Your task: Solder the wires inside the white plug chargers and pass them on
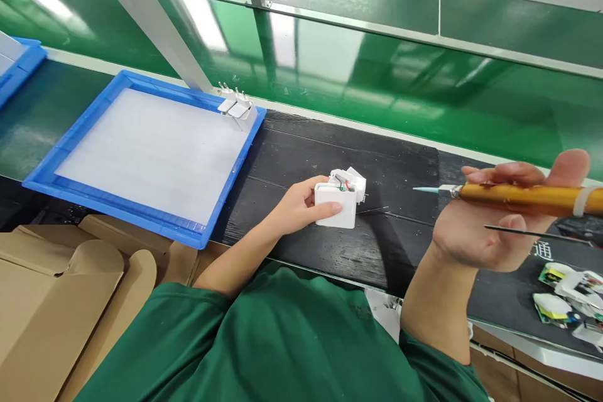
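In my left hand [301, 204] is a white plug-adapter housing [340, 210], its thumb across the front and the fingers behind. The housing's top is open, and red and dark wires show beside a white cover piece [355, 181] at its upper right. My right hand [490, 239] is raised at the right, palm up, around an orange pen-shaped tool [518, 196] with a metal collar and a pale blue pointed tip. The tip points left toward the housing, apart from it. A thin dark rod [532, 232] crosses the same hand below the tool; how it is held is unclear.
A blue tray [205, 235] with a white liner stands at the left, several white plug adapters [239, 107] in its far right corner. Opened circuit-board assemblies [558, 308] lie at the right on the black mat [292, 144]. Cardboard boxes [61, 301] are at lower left.
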The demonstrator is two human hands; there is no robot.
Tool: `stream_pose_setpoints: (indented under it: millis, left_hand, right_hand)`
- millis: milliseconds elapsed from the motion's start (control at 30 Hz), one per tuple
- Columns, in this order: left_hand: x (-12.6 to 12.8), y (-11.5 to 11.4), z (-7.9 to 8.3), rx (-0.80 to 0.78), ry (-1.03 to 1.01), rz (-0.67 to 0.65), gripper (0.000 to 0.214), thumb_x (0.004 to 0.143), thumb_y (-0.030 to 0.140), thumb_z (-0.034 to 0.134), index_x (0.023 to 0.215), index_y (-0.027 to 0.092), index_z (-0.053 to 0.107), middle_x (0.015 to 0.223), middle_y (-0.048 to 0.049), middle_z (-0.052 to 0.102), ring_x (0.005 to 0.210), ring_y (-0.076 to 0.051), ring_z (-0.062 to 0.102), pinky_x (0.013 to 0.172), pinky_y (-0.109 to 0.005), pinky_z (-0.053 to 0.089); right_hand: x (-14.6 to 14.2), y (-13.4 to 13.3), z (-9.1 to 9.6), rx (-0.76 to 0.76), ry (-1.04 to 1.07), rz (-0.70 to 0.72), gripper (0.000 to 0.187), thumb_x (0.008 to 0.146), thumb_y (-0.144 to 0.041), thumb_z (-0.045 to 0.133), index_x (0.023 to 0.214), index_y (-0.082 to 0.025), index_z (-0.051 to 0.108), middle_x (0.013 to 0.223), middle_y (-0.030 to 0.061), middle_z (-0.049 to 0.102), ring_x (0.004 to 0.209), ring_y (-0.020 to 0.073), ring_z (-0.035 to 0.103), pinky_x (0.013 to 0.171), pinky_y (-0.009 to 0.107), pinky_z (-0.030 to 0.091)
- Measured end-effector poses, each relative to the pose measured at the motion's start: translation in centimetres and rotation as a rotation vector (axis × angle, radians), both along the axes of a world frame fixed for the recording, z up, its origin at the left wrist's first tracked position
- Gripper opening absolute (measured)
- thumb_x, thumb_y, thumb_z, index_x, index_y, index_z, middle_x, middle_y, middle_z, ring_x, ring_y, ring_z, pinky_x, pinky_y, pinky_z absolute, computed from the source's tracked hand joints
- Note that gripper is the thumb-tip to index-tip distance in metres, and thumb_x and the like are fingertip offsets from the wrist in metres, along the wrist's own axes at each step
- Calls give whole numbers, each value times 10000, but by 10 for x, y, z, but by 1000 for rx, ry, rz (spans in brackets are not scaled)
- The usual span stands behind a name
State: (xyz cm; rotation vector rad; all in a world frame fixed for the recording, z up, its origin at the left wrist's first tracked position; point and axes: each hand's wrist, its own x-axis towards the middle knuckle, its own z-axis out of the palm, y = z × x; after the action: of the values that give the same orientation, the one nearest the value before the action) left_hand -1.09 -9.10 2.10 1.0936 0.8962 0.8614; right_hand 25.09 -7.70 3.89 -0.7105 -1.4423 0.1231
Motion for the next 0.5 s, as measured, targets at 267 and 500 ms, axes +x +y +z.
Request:
stream_pose_setpoints:
  millis: [267, 500]
  left_hand:
    - [2, -1, 4, 21, 89, -28, 395, 706, 451, 803, 961, 169, 692, 859, -20, 725, 762, -159, 675, 637, -218, 527]
    - [6, 0, 5, 56, 227, -44, 419, 744, 465, 779, 1037, 181, 685, 878, -15, 751, 807, -183, 712, 683, -235, 550]
  right_hand:
    - [37, 12, -22, 53, 13, 21, 595, 890, -434, 508, 1458, -257, 516, 1125, 93, 610, 959, 270, 639, 834, 512, 509]
    - [57, 20, -36, 70, -23, -82, 605, 914, -564, 425, 1461, -312, 486, 1135, 71, 607, 991, 258, 621, 848, 531, 526]
